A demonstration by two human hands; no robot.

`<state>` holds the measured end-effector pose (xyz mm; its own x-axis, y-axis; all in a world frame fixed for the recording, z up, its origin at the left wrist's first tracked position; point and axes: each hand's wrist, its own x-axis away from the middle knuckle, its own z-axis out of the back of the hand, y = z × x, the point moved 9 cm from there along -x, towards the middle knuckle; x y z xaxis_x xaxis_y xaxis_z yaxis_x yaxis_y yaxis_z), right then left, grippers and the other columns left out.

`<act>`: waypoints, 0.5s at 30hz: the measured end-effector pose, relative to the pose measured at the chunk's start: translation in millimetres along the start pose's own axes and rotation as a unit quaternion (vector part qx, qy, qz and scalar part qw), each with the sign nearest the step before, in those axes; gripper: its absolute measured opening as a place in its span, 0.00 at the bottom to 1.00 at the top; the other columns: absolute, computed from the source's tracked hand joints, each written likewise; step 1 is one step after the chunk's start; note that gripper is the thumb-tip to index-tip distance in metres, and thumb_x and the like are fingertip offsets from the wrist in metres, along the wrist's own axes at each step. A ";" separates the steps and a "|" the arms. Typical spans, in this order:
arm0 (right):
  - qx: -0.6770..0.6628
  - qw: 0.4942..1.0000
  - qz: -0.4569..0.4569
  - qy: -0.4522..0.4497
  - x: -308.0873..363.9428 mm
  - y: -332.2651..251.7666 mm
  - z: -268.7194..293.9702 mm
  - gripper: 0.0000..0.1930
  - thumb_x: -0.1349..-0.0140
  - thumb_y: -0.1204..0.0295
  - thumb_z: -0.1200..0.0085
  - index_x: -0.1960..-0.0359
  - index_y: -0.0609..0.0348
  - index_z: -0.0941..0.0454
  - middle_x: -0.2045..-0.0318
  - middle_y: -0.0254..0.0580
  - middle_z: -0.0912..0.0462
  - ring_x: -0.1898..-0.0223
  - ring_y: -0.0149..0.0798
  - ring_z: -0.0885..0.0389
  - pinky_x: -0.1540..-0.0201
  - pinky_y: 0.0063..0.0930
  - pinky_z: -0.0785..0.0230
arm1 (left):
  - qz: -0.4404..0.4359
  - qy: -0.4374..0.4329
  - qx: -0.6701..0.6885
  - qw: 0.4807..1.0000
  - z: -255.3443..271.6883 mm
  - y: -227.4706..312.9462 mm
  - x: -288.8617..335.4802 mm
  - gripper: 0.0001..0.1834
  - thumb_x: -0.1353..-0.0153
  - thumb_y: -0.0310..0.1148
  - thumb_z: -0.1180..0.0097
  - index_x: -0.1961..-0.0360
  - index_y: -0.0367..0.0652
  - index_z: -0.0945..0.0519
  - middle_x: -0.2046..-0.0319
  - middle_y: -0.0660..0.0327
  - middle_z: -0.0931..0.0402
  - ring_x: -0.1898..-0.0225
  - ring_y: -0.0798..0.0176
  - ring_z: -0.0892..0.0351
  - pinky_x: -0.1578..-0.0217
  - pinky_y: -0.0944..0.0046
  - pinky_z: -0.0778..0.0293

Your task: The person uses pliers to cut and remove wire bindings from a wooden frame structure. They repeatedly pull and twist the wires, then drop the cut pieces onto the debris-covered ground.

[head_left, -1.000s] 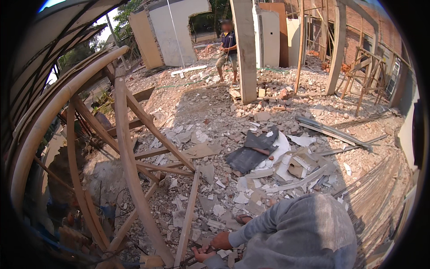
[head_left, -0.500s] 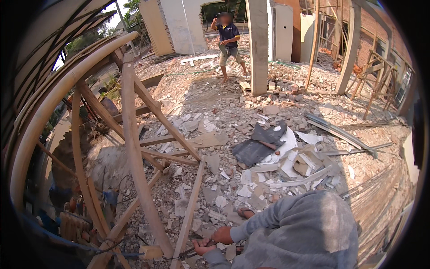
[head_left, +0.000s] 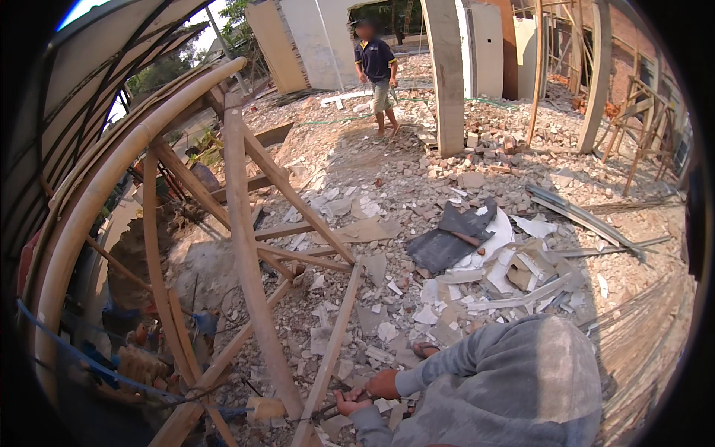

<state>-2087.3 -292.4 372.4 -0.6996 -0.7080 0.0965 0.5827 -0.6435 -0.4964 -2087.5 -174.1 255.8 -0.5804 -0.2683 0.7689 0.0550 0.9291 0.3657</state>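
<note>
Low in the head view, my two grey-sleeved arms bring my hands close together beside a slanting wooden strut [head_left: 328,354]. My right hand [head_left: 383,384] is closed around a dark, thin, rod-like thing [head_left: 363,396], whose kind is too small to tell. Just left of and below it, my left hand [head_left: 348,403] has its fingers curled against the same dark thing. Dark thin bars [head_left: 322,411] lie by the fingers and the foot of the strut. A sandalled foot [head_left: 425,349] rests on the rubble beyond my right hand.
A wooden frame [head_left: 249,246] with a curved bamboo pole [head_left: 112,149] rises on the left. Broken white boards [head_left: 514,276] and a dark sheet [head_left: 447,246] lie on rubble ahead. Metal profiles [head_left: 585,220] lie right. Another person [head_left: 376,71] stands by a concrete post [head_left: 445,82].
The whole view has shifted slightly, so things sit farther right. The other person has lowered a raised arm and stands more upright. My hands stay together on the dark thing.
</note>
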 end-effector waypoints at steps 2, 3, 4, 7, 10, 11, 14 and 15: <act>0.005 1.000 -0.012 -0.006 -1.3 2.9 -4.7 0.15 0.47 0.74 0.44 0.56 0.58 0.20 0.62 0.50 0.15 0.59 0.55 0.14 0.58 0.47 0.21 | -0.008 -0.002 -0.007 1.000 -1.4 1.7 1.6 0.25 0.30 0.48 0.44 0.80 0.53 0.40 0.89 0.71 0.52 0.88 0.68 0.46 0.82 0.63 0.37; 0.005 1.000 -0.016 -0.001 -1.6 3.7 -5.1 0.15 0.47 0.74 0.44 0.56 0.58 0.20 0.64 0.50 0.14 0.60 0.55 0.14 0.59 0.48 0.21 | -0.014 -0.014 -0.006 1.000 -3.1 2.9 1.3 0.26 0.30 0.48 0.44 0.81 0.53 0.42 0.89 0.71 0.52 0.88 0.68 0.46 0.82 0.63 0.37; 0.007 1.000 -0.028 0.000 -1.6 5.8 -5.8 0.14 0.48 0.74 0.44 0.57 0.58 0.20 0.65 0.50 0.14 0.61 0.55 0.13 0.60 0.48 0.21 | -0.020 -0.024 -0.004 0.999 -3.7 4.3 0.1 0.27 0.30 0.48 0.44 0.82 0.54 0.43 0.89 0.71 0.53 0.88 0.68 0.46 0.82 0.63 0.37; 0.007 0.999 -0.042 0.006 -0.7 7.9 -5.9 0.13 0.48 0.74 0.44 0.59 0.59 0.21 0.68 0.49 0.14 0.63 0.55 0.13 0.62 0.49 0.21 | -0.005 -0.037 0.002 0.999 2.0 1.6 -6.8 0.24 0.30 0.48 0.45 0.80 0.53 0.40 0.89 0.72 0.53 0.88 0.69 0.46 0.82 0.64 0.37; 0.011 1.000 -0.024 0.008 0.5 4.3 -2.9 0.14 0.48 0.74 0.44 0.57 0.59 0.21 0.66 0.50 0.14 0.62 0.55 0.13 0.62 0.49 0.21 | 0.017 -0.042 0.016 0.999 7.8 -1.8 -16.2 0.17 0.28 0.48 0.49 0.70 0.51 0.33 0.90 0.71 0.47 0.89 0.67 0.45 0.84 0.60 0.36; 0.011 1.000 -0.016 0.008 0.9 2.5 -1.3 0.15 0.48 0.74 0.44 0.57 0.58 0.20 0.65 0.50 0.14 0.62 0.55 0.13 0.61 0.49 0.21 | 0.017 -0.047 0.019 0.999 7.9 -2.0 -18.5 0.16 0.28 0.47 0.49 0.70 0.51 0.33 0.90 0.71 0.47 0.89 0.67 0.45 0.84 0.60 0.36; 0.001 1.000 0.003 0.009 2.2 -2.4 5.1 0.16 0.48 0.74 0.43 0.55 0.58 0.20 0.63 0.50 0.14 0.60 0.55 0.13 0.59 0.48 0.21 | 0.011 -0.051 0.019 0.998 7.1 -1.3 -20.3 0.16 0.28 0.47 0.48 0.70 0.51 0.32 0.89 0.72 0.48 0.89 0.68 0.46 0.83 0.61 0.37; -0.015 1.000 0.016 0.023 2.6 -5.3 9.9 0.16 0.48 0.74 0.43 0.55 0.58 0.20 0.62 0.50 0.14 0.60 0.54 0.13 0.58 0.48 0.21 | 0.006 -0.044 0.012 0.999 7.3 -0.5 -19.6 0.16 0.28 0.46 0.48 0.71 0.52 0.32 0.89 0.72 0.49 0.88 0.69 0.47 0.83 0.62 0.38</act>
<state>-2088.1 -293.7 383.8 -0.6998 -0.7132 0.0412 0.5927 -0.6118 -0.5239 -2082.0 -167.5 236.8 -0.6495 -0.2353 0.7230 0.0436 0.9378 0.3444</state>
